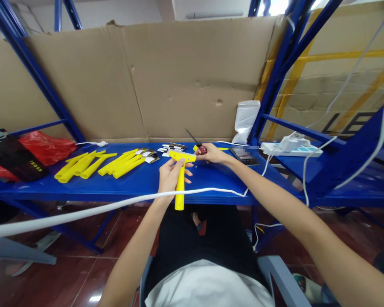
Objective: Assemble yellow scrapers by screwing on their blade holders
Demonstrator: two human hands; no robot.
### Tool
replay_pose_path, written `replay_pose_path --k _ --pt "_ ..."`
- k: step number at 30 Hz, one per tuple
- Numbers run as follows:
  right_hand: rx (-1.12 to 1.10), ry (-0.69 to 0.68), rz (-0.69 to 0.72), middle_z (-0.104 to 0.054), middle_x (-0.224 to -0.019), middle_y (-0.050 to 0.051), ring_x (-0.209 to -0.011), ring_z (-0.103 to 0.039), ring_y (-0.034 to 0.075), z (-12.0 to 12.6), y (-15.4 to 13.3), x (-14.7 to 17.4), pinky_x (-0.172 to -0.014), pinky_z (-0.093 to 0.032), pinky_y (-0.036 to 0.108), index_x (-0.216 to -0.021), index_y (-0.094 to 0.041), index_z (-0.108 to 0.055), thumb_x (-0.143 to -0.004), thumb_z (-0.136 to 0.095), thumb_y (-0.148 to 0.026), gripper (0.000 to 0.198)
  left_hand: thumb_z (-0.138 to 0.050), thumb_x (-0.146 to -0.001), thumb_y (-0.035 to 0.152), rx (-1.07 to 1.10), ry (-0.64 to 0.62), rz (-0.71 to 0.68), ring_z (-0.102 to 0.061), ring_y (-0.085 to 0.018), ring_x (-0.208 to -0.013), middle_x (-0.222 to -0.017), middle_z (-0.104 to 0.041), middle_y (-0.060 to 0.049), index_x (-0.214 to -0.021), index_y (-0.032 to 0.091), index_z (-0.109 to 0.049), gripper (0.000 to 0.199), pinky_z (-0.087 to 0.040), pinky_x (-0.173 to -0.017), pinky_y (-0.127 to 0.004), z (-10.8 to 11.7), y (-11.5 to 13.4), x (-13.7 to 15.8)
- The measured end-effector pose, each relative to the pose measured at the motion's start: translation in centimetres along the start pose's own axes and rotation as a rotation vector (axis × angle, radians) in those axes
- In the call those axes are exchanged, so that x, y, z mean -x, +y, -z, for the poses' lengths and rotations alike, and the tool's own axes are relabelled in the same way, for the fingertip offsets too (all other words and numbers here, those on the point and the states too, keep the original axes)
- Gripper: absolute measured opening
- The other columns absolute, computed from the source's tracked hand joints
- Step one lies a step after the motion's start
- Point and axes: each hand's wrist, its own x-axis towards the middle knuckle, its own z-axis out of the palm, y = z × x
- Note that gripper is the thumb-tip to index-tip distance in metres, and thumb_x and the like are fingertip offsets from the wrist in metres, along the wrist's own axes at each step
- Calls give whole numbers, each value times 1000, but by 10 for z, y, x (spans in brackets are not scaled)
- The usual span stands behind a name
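Note:
My left hand (173,174) is closed around a yellow T-shaped scraper (179,187), thumb across its neck. The scraper's wide head points away from me and its round handle hangs over the table's front edge. A screwdriver (202,148) with a red and black handle lies in my right hand (213,153), its thin shaft pointing up and to the left. The fingertips of that hand are at the right end of the scraper head; whether they pinch a small part there I cannot make out. Small white-and-dark packaged pieces (174,147) lie just behind the scraper.
Several yellow scrapers (128,164) and yellow handles (80,166) lie on the blue table (141,185) at left, near a black bag (16,155) and red plastic bag (46,145). A phone (245,156) and power strip (291,148) are at right. A white cable (115,207) crosses in front.

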Motion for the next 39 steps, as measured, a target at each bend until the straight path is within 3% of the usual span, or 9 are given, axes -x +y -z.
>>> replay_pose_path --k 5,8,14,23,27,30,33,37,39 --pt "-328 166 48 -75 -103 3 -55 -46 6 -6 -27 8 -45 -37 26 -82 -25 -40 -66 -97 -53 66 -90 -89 38 -36 -82 104 -78 -20 -61 -99 -85 -18 -113 9 -78 39 -64 -51 -28 -3 3 3" --pt "-484 116 62 -73 -94 0 -53 -46 5 -14 -40 14 -43 -35 23 -79 -24 -41 -59 -103 -45 69 -89 -90 33 -85 -141 200 -79 -22 -60 -92 -84 -19 -109 7 -78 34 -66 -54 -29 -4 5 4" --pt "-391 -64 80 -77 -91 1 -49 -46 5 -31 -47 20 -40 -34 23 -77 -23 -42 -64 -102 -41 64 -82 -96 27 -155 -174 227 -79 -21 -60 -91 -84 -18 -114 5 -76 30 -67 -57 -29 -1 4 3" --pt "-278 29 119 -79 -94 3 -56 -54 8 -38 -44 19 -46 -42 24 -77 -23 -44 -68 -99 -42 58 -80 -97 27 -178 -190 196 -78 -21 -58 -89 -84 -17 -113 5 -76 27 -67 -56 -30 -1 -1 2" --pt "-327 20 85 -73 -93 -1 -51 -49 5 -38 -46 20 -42 -38 24 -80 -23 -48 -66 -99 -42 56 -79 -98 27 -190 -195 195 -78 -21 -58 -88 -84 -17 -113 5 -76 27 -67 -55 -30 -1 -2 1" --pt "-369 -16 -34 -64 -82 -5 -50 -44 4 -35 -49 22 -41 -33 22 -83 -22 -54 -63 -100 -40 54 -78 -99 27 -204 -217 189 -79 -21 -59 -87 -84 -15 -115 6 -76 26 -66 -56 -29 0 -3 1" --pt "-409 -64 -117 -56 -74 -7 -51 -41 4 -33 -52 23 -40 -27 21 -78 -22 -49 -59 -102 -38 59 -78 -99 27 -221 -233 202 -78 -21 -58 -87 -84 -15 -116 6 -76 28 -66 -56 -29 -2 -3 1" --pt "-393 -118 -143 -42 -63 -11 -50 -35 5 -32 -51 24 -38 -23 20 -76 -23 -47 -63 -101 -42 59 -76 -99 24 -223 -202 195 -76 -19 -55 -84 -83 -16 -111 4 -76 24 -64 -54 -28 -5 0 3" --pt "-381 -138 -147 -44 -63 -11 -49 -34 5 -31 -49 24 -38 -24 20 -77 -23 -47 -64 -102 -43 59 -77 -98 23 -220 -199 188 -75 -19 -55 -84 -83 -17 -108 3 -76 22 -64 -54 -28 -6 0 4"
